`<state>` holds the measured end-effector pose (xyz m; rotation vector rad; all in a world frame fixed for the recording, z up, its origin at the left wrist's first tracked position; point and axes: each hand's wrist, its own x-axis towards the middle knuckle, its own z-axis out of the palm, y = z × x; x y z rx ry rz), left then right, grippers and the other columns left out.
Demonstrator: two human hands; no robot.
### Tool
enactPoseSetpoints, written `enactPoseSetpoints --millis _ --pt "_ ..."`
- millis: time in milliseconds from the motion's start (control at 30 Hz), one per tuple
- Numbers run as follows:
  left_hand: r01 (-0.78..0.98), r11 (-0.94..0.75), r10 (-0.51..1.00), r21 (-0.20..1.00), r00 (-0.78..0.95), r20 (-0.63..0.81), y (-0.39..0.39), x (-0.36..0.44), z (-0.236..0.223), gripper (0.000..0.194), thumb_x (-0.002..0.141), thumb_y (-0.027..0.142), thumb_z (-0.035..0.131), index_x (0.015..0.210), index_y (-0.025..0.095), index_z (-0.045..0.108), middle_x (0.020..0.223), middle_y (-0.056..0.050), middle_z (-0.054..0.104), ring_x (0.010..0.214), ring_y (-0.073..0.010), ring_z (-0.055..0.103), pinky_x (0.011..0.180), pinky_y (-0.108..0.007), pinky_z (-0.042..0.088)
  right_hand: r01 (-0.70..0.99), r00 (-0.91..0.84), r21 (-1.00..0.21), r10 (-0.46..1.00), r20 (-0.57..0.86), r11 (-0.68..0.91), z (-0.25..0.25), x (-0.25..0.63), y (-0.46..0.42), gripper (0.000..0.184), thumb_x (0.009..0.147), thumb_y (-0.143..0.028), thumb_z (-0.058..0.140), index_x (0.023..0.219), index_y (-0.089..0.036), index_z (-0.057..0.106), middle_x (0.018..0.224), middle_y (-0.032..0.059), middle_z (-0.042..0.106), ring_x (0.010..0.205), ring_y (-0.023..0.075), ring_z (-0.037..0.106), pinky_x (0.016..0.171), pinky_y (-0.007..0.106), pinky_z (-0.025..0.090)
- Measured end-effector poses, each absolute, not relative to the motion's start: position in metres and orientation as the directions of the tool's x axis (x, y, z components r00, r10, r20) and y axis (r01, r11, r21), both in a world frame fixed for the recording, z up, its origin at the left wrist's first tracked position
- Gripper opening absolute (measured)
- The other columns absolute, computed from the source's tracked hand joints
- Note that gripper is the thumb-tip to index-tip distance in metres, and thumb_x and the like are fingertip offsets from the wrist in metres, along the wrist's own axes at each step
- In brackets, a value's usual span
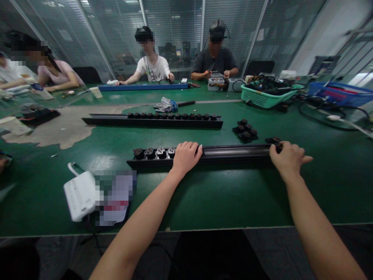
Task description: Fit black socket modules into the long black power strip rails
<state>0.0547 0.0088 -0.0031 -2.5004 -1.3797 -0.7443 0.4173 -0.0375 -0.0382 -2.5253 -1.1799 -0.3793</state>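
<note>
A long black channel rail (pixel 233 154) lies in front of me, with several black socket modules (pixel 149 153) seated in its left part. My left hand (pixel 187 156) is closed over the rail just right of those modules, with its fingers curled across the far edge. Whether a module sits under that palm is hidden. At the rail's right end my right hand (pixel 287 158) pinches a small black part, apparently a socket module (pixel 279 147), mostly covered by the fingers. Another loose module (pixel 271 140) lies just behind the rail, close to the right fingertips.
A second black rail (pixel 151 122) filled with modules lies farther back. Loose modules (pixel 245 130) cluster to its right, and a glove (pixel 165 105) lies beyond. A green basket (pixel 266 97) of cables stands back right; a white device (pixel 80 196) is front left. People sit opposite.
</note>
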Motion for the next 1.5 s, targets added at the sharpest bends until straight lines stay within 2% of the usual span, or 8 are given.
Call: enactPoseSetpoints --millis 233,567,800,1500 --pt "0.831 -0.550 0.739 0.081 0.439 0.511 0.009 0.054 -0.004 0.037 0.102 0.037 0.034 0.091 0.019 0.064 0.091 -0.008 0.069 0.088 -0.0219 0.059 0.077 -0.034 0.039 0.774 0.627 -0.187 0.691 0.360 -0.605 -0.036 0.416 -0.038 0.060 0.089 -0.053 0.026 0.120 -0.014 0.059 0.118 0.0207 0.059 0.113 0.0358 0.047 0.094 0.058 0.029" --pt "0.841 -0.539 0.733 0.050 0.439 0.519 0.009 0.055 -0.003 0.036 0.102 0.037 0.035 0.089 0.019 0.064 0.090 -0.007 0.069 0.088 -0.0222 0.060 0.075 -0.035 0.038 0.775 0.623 -0.177 0.686 0.376 -0.607 -0.039 0.418 -0.036 0.059 0.089 -0.053 0.027 0.119 -0.015 0.059 0.117 0.0206 0.059 0.110 0.0347 0.046 0.092 0.055 0.030" --pt "0.837 -0.542 0.739 0.067 0.438 0.512 0.008 0.055 -0.003 0.036 0.102 0.037 0.035 0.090 0.019 0.064 0.092 -0.008 0.069 0.089 -0.0222 0.060 0.077 -0.035 0.038 0.756 0.646 -0.188 0.669 0.368 -0.627 -0.039 0.417 -0.037 0.061 0.089 -0.054 0.027 0.122 -0.014 0.060 0.119 0.0231 0.056 0.114 0.0380 0.042 0.088 0.052 0.032" --pt "0.839 -0.541 0.744 0.064 0.442 0.502 0.009 0.054 -0.003 0.036 0.102 0.037 0.035 0.091 0.019 0.064 0.091 -0.009 0.069 0.090 -0.0225 0.060 0.078 -0.035 0.038 0.699 0.712 -0.249 0.617 0.336 -0.671 -0.039 0.429 -0.037 0.061 0.089 -0.053 0.032 0.127 -0.016 0.060 0.124 0.0244 0.055 0.119 0.0392 0.040 0.094 0.058 0.028"
